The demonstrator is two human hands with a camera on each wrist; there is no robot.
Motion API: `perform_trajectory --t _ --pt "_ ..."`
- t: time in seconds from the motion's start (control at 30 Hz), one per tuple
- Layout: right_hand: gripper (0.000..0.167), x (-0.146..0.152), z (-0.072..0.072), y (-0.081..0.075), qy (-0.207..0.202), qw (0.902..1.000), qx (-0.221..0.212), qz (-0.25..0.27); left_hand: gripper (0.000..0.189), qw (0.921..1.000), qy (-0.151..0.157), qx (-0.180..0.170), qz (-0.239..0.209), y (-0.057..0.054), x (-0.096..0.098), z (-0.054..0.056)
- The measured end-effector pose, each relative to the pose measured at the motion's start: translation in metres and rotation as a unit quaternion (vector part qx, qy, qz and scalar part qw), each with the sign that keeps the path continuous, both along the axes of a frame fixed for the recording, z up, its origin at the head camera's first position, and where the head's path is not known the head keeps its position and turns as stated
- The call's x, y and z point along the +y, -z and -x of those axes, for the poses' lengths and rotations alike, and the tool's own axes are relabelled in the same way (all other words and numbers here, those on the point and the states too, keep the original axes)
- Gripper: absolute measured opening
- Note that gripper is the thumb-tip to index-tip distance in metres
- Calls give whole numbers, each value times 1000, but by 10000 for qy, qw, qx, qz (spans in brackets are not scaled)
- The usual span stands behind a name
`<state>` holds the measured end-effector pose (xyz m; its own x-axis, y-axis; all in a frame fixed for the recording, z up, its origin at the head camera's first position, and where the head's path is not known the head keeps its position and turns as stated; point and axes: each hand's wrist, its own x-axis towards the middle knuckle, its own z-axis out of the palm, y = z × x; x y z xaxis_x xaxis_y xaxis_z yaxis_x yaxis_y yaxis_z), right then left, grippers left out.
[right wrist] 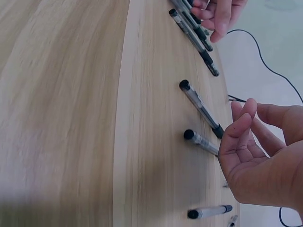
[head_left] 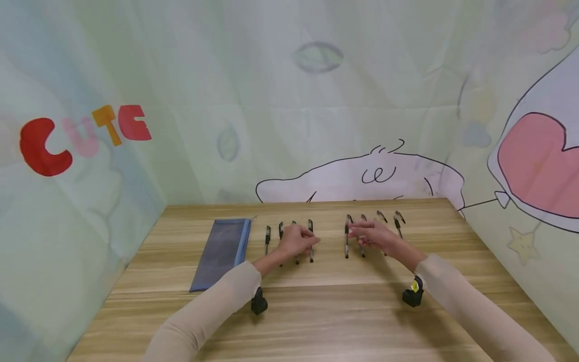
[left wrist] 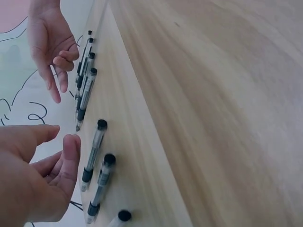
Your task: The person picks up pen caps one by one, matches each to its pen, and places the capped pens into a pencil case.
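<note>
Two groups of clear pens with black caps lie in a row across the far part of the wooden table [head_left: 316, 311]. My left hand [head_left: 312, 241] hovers over the left group of pens [head_left: 268, 236], fingers relaxed and holding nothing. In the left wrist view the left hand [left wrist: 61, 137] sits just beside two pens [left wrist: 92, 153]. My right hand [head_left: 355, 232] hovers over the right group of pens [head_left: 347, 244]. In the right wrist view the right hand [right wrist: 241, 123] has loosely curled fingers near a pen [right wrist: 201, 109] and grips nothing.
A flat blue pencil pouch [head_left: 221, 251] lies left of the pens. Printed cloth walls [head_left: 316, 125] close in the table at the back and on both sides. Bare wood stretches from the pens to the near edge.
</note>
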<state>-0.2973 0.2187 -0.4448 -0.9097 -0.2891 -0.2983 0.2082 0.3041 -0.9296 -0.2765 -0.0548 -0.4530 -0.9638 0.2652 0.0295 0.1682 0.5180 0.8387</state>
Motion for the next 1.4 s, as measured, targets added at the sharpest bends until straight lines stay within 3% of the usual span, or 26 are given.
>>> perform_trajectory --t 0.33,0.6,0.8,1.03,1.33,1.4 --pt "53 20 -5 0 28 10000 38 39 16 9974 393 -341 -506 1 26 -1" --pt "58 32 -3 -1 111 9997 -84 211 36 9955 386 -633 -584 2 63 -2" --pt "56 33 -7 1 141 9995 -149 221 45 9976 231 -456 -474 9 79 -2" --pt "54 35 -9 8 128 9997 -119 164 53 9999 -8 -115 -26 22 94 -3" --pt "52 31 -4 7 183 9996 -178 123 48 9958 -209 647 616 28 100 -1" --pt "52 30 -4 8 189 9995 -186 148 30 9951 -249 689 661 27 100 0"
